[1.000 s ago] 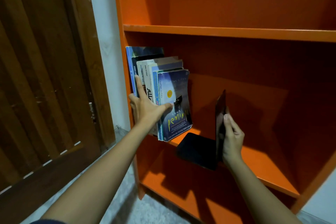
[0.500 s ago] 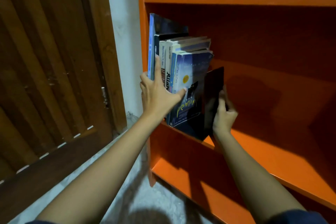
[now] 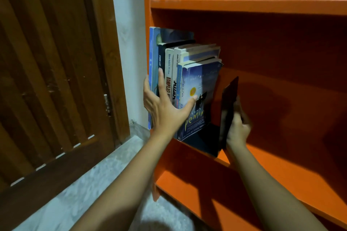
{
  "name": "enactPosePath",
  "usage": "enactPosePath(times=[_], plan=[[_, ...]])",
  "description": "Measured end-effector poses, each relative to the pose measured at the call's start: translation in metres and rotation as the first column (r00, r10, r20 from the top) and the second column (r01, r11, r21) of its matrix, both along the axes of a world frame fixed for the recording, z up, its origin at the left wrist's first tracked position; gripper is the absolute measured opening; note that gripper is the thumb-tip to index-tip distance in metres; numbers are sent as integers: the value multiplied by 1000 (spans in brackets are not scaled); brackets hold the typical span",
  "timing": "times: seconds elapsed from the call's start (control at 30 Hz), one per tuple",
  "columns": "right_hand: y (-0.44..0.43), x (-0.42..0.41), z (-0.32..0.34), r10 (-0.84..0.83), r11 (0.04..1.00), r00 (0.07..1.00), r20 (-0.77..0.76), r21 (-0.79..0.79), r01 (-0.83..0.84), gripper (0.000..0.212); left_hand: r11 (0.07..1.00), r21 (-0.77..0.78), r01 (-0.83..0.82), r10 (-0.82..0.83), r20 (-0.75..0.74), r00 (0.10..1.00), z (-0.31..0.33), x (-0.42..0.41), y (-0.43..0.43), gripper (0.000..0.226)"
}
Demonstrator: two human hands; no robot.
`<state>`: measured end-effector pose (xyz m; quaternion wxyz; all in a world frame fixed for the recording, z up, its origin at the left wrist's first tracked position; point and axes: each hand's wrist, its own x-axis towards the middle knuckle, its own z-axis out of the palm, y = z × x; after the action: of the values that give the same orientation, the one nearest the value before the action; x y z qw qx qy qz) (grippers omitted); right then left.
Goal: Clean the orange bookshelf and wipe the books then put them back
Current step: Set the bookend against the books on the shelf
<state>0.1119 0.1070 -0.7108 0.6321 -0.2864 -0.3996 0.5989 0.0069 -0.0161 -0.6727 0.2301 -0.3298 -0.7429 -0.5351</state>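
Observation:
Several books (image 3: 180, 73) stand upright at the left end of a middle shelf of the orange bookshelf (image 3: 262, 5). The outermost one is a blue paperback (image 3: 201, 84) with yellow lettering. My left hand (image 3: 165, 107) presses flat against the spines, fingers spread, thumb on the blue cover. My right hand (image 3: 237, 127) grips the upright plate of a black L-shaped bookend (image 3: 228, 103). The bookend's flat base (image 3: 204, 140) lies on the shelf under the blue paperback's edge. A small gap remains between plate and book.
A brown slatted wooden door (image 3: 56, 80) stands to the left, with a white wall strip (image 3: 129, 43) between it and the bookshelf. Grey speckled floor (image 3: 84, 184) lies below. The shelf to the right of the bookend (image 3: 291, 155) and the lower shelf (image 3: 225, 202) are bare.
My right hand slid the bookend leftward along the shelf toward the books, its base now reaching under the blue paperback. My left hand stayed pressed on the books.

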Motion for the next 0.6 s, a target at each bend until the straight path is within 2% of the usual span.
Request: enactPosePath(times=[0.17, 0.27, 0.43, 0.6], plan=[[-1, 4, 1, -19, 1000, 1000, 18, 1, 19, 7, 999, 25, -39, 39, -26, 999, -3, -2, 2, 109], [6, 6, -3, 5, 1000, 1000, 24, -26, -4, 23, 998, 17, -59, 60, -10, 998, -2, 0, 5, 112], [15, 16, -2, 29, 991, 999, 37, -135, -24, 6, 998, 14, -67, 68, -69, 995, 0, -1, 10, 111], [11, 19, 6, 37, 989, 999, -2, -146, -37, 14, 996, 17, -86, 87, -94, 992, 9, -6, 14, 111]])
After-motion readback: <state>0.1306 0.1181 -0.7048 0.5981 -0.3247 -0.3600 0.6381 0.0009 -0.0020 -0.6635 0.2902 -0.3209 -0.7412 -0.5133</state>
